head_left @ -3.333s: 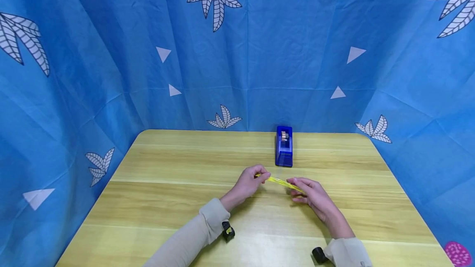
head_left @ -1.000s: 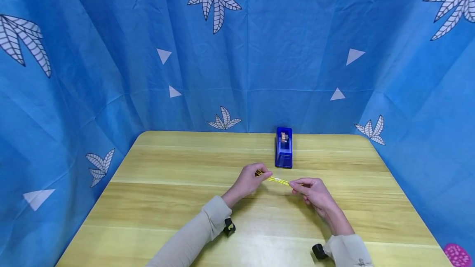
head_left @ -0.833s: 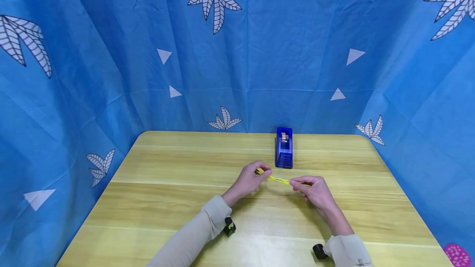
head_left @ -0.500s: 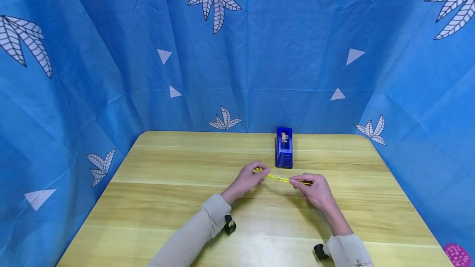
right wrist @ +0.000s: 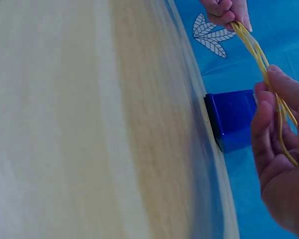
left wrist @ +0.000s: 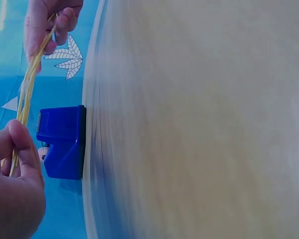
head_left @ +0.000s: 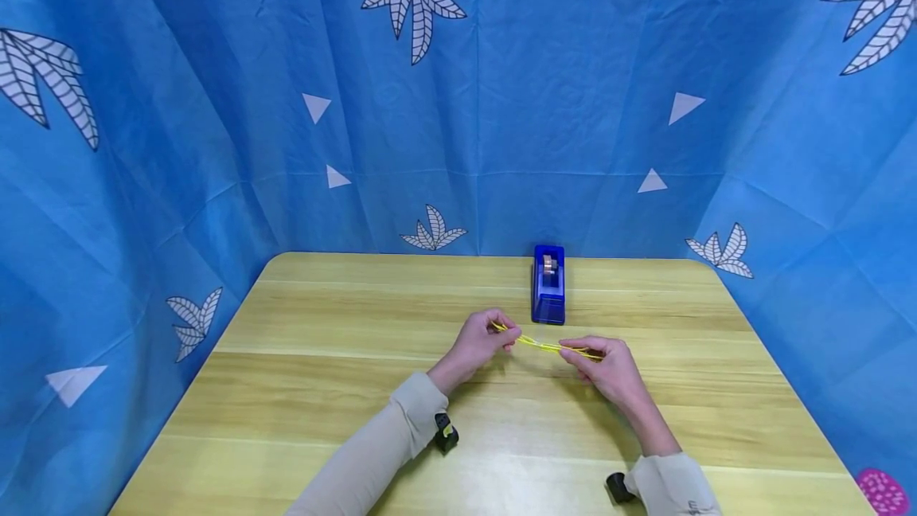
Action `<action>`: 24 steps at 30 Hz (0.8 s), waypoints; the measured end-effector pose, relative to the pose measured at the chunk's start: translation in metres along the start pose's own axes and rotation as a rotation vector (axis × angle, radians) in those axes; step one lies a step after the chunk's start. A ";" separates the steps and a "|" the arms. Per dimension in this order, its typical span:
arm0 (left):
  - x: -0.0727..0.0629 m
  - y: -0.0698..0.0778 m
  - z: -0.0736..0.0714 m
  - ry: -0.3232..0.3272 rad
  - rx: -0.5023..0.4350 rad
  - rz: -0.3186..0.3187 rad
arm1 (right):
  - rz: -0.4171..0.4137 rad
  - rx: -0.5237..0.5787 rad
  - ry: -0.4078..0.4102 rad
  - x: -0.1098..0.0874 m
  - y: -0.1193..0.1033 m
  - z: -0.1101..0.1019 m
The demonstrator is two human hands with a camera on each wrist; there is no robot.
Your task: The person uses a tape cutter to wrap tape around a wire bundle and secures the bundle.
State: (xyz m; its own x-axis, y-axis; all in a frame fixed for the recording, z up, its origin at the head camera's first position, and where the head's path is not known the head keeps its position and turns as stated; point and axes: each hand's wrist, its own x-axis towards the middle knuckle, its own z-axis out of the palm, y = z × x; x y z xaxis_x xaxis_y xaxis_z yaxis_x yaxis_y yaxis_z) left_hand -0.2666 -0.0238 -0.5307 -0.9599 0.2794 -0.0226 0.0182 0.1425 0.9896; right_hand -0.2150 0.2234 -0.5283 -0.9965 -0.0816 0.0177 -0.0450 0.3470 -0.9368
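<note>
In the head view, we see the left hand [head_left: 478, 345] and the right hand [head_left: 612, 369] each clamped in a pinch on the yellow cord bundle [head_left: 550, 347], which spans the gap between them above the table [head_left: 322, 388]; the blue tape dispenser [head_left: 548, 309] stands near, just beyond the bundle. In the left wrist view, we find the left thumb and fingers gripping the strands, with a pale, clear strip [left wrist: 24, 87], perhaps tape, on the stretch between the 2 hands; we cannot tell whether it goes all the way round. If it is only partly stuck, we judge that pulling the hands apart could peel it off. In the right wrist view, we see the right thumb and fingers pinching the bundle, loops trailing past them toward the palm; were that pinch to slacken, the loops could spring apart and the strands spread
</note>
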 end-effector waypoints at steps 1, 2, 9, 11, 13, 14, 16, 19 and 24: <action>0.000 0.001 0.000 0.008 0.010 0.005 | 0.014 0.010 -0.007 0.000 0.001 0.000; -0.001 0.002 0.000 0.013 0.020 0.009 | 0.027 0.026 -0.012 0.001 0.001 0.000; -0.002 0.004 0.001 0.033 0.054 0.031 | 0.141 0.193 -0.060 0.003 0.001 -0.001; -0.002 0.005 0.001 0.032 0.064 0.036 | 0.207 0.231 -0.102 0.003 0.001 -0.002; -0.003 0.005 0.001 0.030 0.066 0.041 | 0.263 0.256 -0.149 0.003 0.000 -0.003; -0.003 0.005 0.001 0.028 0.070 0.046 | 0.281 0.259 -0.175 0.003 0.000 -0.004; -0.003 0.005 0.000 0.027 0.077 0.055 | 0.295 0.262 -0.238 0.004 0.001 -0.005; -0.003 0.006 0.000 0.027 0.084 0.067 | 0.303 0.255 -0.302 0.004 0.002 -0.007; -0.004 0.006 -0.002 0.023 0.101 0.074 | 0.294 0.216 -0.294 0.005 0.001 -0.008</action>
State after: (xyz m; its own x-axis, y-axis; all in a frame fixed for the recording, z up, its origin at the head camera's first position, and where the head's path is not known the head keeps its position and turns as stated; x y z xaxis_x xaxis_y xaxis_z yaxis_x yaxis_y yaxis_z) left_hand -0.2635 -0.0255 -0.5241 -0.9611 0.2709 0.0546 0.1163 0.2174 0.9691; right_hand -0.2208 0.2310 -0.5268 -0.9012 -0.2807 -0.3301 0.2833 0.1948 -0.9390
